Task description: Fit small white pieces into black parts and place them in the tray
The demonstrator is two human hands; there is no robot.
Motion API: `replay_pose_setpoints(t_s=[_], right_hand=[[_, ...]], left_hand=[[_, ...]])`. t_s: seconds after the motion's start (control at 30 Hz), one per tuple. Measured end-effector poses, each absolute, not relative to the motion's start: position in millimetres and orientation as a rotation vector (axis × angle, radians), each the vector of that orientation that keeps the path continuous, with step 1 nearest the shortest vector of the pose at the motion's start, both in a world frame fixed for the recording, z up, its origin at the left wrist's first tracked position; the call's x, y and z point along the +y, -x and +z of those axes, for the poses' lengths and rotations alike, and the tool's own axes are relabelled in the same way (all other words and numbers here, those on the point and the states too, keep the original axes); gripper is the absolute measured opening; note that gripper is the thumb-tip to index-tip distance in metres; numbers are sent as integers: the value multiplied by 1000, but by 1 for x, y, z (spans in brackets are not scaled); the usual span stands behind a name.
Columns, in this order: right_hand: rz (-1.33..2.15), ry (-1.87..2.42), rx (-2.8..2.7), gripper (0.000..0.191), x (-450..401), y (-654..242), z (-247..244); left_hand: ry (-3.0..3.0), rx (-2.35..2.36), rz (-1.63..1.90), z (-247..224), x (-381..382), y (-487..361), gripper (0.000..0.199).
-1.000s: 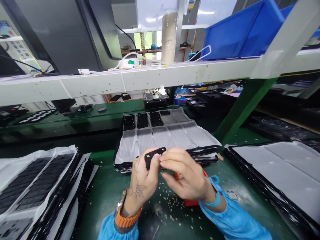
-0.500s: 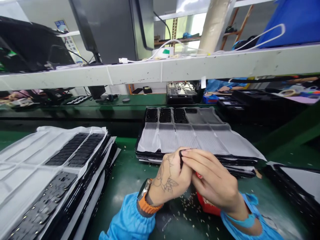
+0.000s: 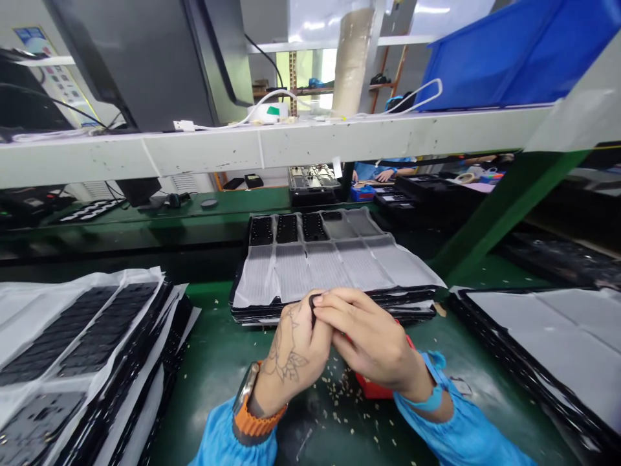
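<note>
My left hand [image 3: 295, 346], with an orange-strapped watch at its wrist, is closed around a small dark flat part [image 3: 313, 308]. Only the black edge of this part shows; the rest is covered by fingers. Against it press the fingertips of my right hand [image 3: 373, 343], so both hands meet on the part. Partly hidden beneath my right hand is a red container [image 3: 372, 389]. Small pale bits [image 3: 334, 406] lie scattered over the green tabletop [image 3: 213, 362] below. Just beyond my hands stands a stack of trays [image 3: 320, 265], with several black panels in its far row.
At the left is another tray stack [image 3: 111, 317] holding dark parts on white liners. A white-lined tray [image 3: 548, 336] lies at the right, near a green post [image 3: 507, 207]. Overhead runs a shelf [image 3: 301, 145] with a monitor and a blue bin [image 3: 504, 61]. Behind, another person's hand [image 3: 385, 175] shows.
The view has turned to the right, so the trays and shelf sit further left and more of the right tray shows. My hands keep the same grip on the dark part.
</note>
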State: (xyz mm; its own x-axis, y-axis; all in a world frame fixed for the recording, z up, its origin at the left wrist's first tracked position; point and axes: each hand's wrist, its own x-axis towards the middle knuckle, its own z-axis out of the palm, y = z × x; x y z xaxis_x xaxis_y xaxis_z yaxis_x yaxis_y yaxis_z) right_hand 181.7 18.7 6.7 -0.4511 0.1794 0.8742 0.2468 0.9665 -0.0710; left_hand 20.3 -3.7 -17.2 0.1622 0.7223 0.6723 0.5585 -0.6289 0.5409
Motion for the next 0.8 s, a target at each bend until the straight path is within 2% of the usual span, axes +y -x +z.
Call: replay_pose_setpoints(t_s=[0.57,0.7,0.8], right_hand=[[-129,252,-2060,24,31,-180,0],[-57,235,-2076,21,29,-190,7],[30,338,-1893,22,26,-205,15]], left_hand=[[-1930,1225,1235,6,-4,-22,21],[-1792,1145,1260,8,-3,-18,19],[-1559,1117,1293,6,-1,-13,25]])
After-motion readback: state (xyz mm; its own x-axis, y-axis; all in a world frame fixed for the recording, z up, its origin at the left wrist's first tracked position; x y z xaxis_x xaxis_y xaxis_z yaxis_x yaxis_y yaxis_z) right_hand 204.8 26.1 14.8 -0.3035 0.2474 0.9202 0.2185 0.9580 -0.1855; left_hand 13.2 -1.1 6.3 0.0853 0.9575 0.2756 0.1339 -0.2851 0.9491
